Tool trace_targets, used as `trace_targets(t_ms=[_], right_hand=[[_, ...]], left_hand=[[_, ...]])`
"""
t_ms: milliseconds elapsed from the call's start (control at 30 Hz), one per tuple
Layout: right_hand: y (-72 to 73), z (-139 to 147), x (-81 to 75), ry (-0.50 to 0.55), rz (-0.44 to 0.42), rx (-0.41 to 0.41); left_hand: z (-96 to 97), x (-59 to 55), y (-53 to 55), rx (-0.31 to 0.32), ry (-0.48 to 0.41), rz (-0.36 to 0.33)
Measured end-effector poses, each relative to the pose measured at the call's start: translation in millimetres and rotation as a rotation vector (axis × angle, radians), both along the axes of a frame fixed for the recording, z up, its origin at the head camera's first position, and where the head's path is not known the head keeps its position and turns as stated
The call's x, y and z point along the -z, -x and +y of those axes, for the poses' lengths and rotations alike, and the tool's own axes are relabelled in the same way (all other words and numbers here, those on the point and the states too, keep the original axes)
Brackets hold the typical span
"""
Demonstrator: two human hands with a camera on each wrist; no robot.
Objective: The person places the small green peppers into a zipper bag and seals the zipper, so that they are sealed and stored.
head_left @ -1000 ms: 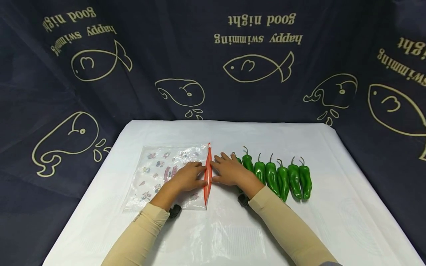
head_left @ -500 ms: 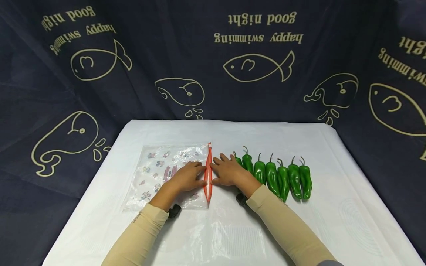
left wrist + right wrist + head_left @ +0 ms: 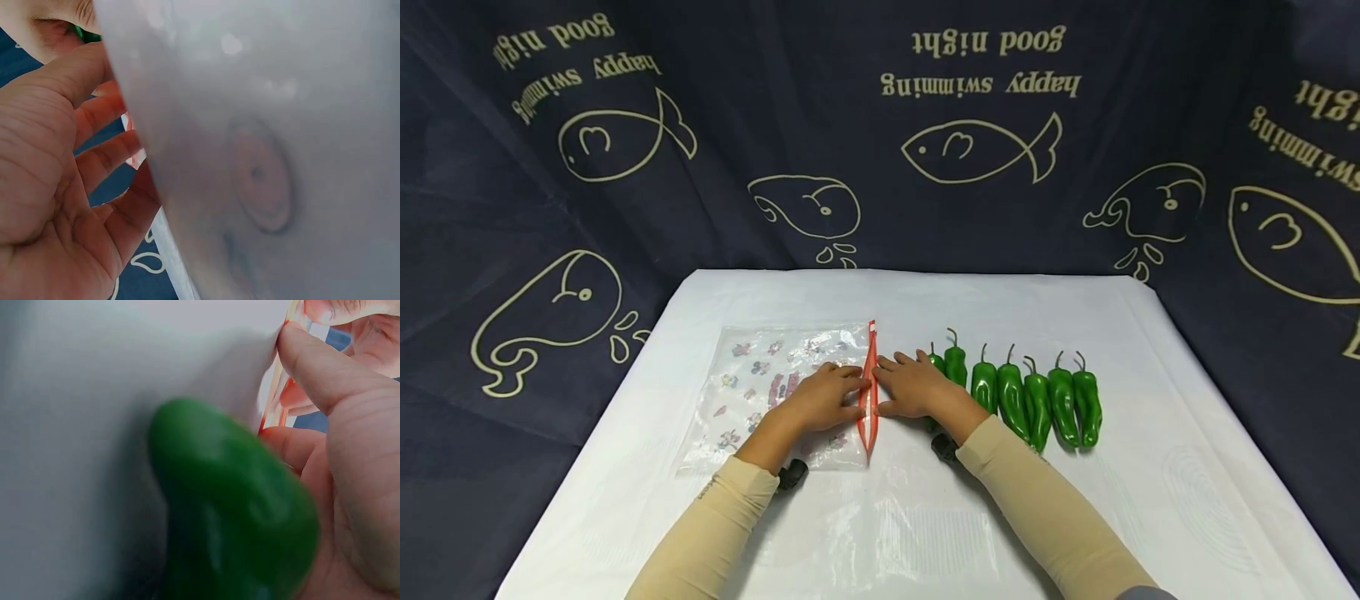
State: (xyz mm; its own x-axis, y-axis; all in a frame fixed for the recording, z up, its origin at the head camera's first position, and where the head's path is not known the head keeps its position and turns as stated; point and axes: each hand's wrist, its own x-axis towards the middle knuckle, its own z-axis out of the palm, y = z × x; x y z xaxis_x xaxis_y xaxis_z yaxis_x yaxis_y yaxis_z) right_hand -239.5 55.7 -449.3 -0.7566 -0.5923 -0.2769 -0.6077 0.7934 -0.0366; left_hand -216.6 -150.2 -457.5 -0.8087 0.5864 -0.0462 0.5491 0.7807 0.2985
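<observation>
A clear zip bag (image 3: 722, 417) with small coloured prints lies flat, its red zip edge (image 3: 868, 367) facing right and its mouth slightly parted. My left hand (image 3: 829, 397) rests over the bag, thumb and fingertips at the left lip. From the other side, my right hand (image 3: 912, 385) touches the right lip with spread fingers. In the left wrist view the left fingers (image 3: 103, 165) reach past the bag's edge. The right wrist view has the right thumb (image 3: 312, 362) against the red edge, and a green pepper (image 3: 231, 506) looms close below that hand.
Several green peppers (image 3: 1012, 398) lie in a row right of the bag, stems pointing away; the leftmost are partly behind my right hand. The white table (image 3: 925, 533) ends at a dark curtain (image 3: 880, 225) printed with fish and whales.
The lower part of the red mouth has parted a little, its near end shifting slightly right. My right fingertips have dropped slightly; my left hand has barely moved.
</observation>
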Motion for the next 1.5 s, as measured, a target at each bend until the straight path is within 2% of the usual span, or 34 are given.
trace_targets(t_ms=[200,333,467,633,733,900,1033,1200,1300,1500], right_hand=[[1.1,-0.3,2.0,-0.004,-0.003,0.0],[2.2,0.2,3.4,0.003,0.003,-0.002],[2.3,1.0,3.9,0.009,0.009,-0.006],[1.8,1.5,4.2,0.011,0.014,-0.008],[1.6,1.4,4.8,0.006,0.024,-0.006],[1.9,1.4,4.8,-0.003,0.034,-0.012],[1.8,2.2,3.3,-0.003,0.026,-0.006],[0.9,2.5,0.5,0.011,0.003,0.007],[1.0,1.8,0.5,0.023,0.001,0.004],[0.7,0.2,0.5,0.009,0.003,0.005]], left_hand=[[0.5,0.2,-0.2,0.002,0.012,-0.001],[1.2,1.0,1.6,-0.018,-0.003,-0.01],[1.5,3.4,3.9,-0.044,-0.076,-0.032],[4.1,6.3,5.4,-0.046,-0.219,-0.052],[8.1,6.7,5.7,-0.088,-0.263,-0.033],[13.0,6.3,5.3,-0.178,-0.261,-0.014],[14.8,6.3,4.1,-0.2,-0.248,-0.071],[12.2,7.3,3.7,-0.163,-0.261,-0.13],[8.4,7.9,3.4,-0.166,-0.29,-0.15],[2.3,5.4,-0.4,-0.257,-0.414,-0.213]])
